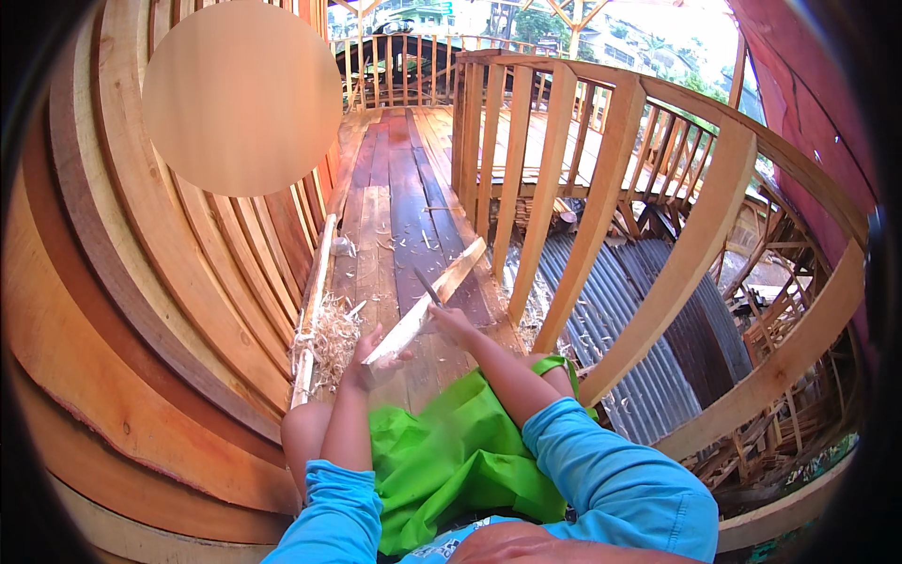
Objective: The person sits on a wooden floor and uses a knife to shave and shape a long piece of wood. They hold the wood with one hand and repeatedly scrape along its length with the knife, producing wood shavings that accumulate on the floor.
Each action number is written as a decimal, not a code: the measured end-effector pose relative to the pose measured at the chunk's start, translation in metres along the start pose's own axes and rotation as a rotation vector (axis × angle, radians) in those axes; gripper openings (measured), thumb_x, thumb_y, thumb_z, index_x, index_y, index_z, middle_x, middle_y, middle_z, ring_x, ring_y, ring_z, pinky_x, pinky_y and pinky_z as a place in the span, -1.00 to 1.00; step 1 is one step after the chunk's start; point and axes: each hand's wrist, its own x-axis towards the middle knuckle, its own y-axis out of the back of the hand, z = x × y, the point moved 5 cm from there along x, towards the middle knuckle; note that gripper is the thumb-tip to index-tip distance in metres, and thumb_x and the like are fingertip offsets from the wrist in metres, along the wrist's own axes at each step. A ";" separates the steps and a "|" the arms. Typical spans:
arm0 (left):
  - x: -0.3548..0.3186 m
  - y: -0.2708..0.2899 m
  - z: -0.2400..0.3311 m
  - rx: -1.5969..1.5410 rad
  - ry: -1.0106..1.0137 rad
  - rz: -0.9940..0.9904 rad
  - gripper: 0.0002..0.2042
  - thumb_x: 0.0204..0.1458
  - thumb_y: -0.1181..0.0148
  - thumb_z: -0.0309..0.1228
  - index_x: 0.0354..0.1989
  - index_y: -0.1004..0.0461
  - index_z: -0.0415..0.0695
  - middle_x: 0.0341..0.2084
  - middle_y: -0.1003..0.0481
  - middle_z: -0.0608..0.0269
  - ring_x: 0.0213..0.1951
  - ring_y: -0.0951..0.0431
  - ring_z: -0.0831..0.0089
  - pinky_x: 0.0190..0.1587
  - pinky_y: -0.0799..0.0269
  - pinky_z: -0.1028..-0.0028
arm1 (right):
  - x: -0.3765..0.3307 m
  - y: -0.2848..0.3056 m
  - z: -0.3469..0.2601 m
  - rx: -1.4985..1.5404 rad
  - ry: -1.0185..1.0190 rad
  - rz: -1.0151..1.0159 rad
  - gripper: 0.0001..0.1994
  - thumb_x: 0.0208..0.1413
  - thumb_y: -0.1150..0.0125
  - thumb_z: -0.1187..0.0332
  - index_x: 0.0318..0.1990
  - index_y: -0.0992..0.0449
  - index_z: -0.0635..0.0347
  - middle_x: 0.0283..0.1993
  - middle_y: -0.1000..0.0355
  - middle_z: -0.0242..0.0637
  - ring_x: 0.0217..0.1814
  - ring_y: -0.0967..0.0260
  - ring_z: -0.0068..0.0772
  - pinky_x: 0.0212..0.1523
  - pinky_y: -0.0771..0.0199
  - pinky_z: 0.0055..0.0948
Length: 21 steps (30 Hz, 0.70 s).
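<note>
A pale strip of wood (434, 299) slants up and to the right in front of me, its near end lying in my left hand (368, 355). The thumb is on one side of that end and the fingertips show on the other. My right hand (453, 323) is closed around a knife (427, 286), whose dark narrow blade points up and left beside the strip. The handle is mostly hidden by my fingers. Bright green cloth (460, 451) covers my lap below both hands.
Curled wood shavings (333, 340) are heaped left of my hands, beside a thin pale batten (318, 291). Plank flooring (376, 240) runs ahead. A board wall (141, 310) rises at left; a slatted railing (587, 193) stands at right, above corrugated roofing (620, 320).
</note>
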 end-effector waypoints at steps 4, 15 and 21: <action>-0.014 0.006 0.020 0.239 -0.294 0.328 -0.47 0.25 0.20 -0.11 0.18 -0.22 -0.34 -0.13 -0.46 -0.14 -0.37 -0.53 0.21 -0.39 -0.46 0.54 | -0.013 -0.009 -0.016 0.044 -0.018 -0.015 -0.44 0.12 -0.08 -0.16 -0.20 -0.50 0.29 -0.59 -0.22 -0.43 -0.73 -0.05 -0.62 -0.74 -0.03 -0.49; 0.005 0.013 0.015 0.313 0.055 0.471 -0.65 0.29 0.15 -0.23 0.09 -0.23 -0.23 -0.36 -0.42 0.19 -0.49 -0.45 0.52 -0.58 -0.37 0.64 | 0.005 0.009 -0.012 0.186 -0.030 -0.065 -0.57 0.31 0.18 -0.02 -0.31 -0.42 0.17 -0.64 -0.13 -0.49 -0.80 0.04 -0.64 -0.79 0.09 -0.51; 0.010 0.001 0.002 0.266 0.155 0.609 -0.62 0.30 0.23 -0.16 0.12 -0.23 -0.18 -0.52 -0.40 0.24 -0.62 -0.40 0.53 -0.70 -0.31 0.59 | 0.004 0.013 -0.016 -0.114 0.130 0.072 -0.52 0.21 -0.01 -0.07 -0.46 -0.45 0.20 -0.67 -0.20 -0.53 -0.68 -0.13 -0.65 -0.68 -0.07 -0.50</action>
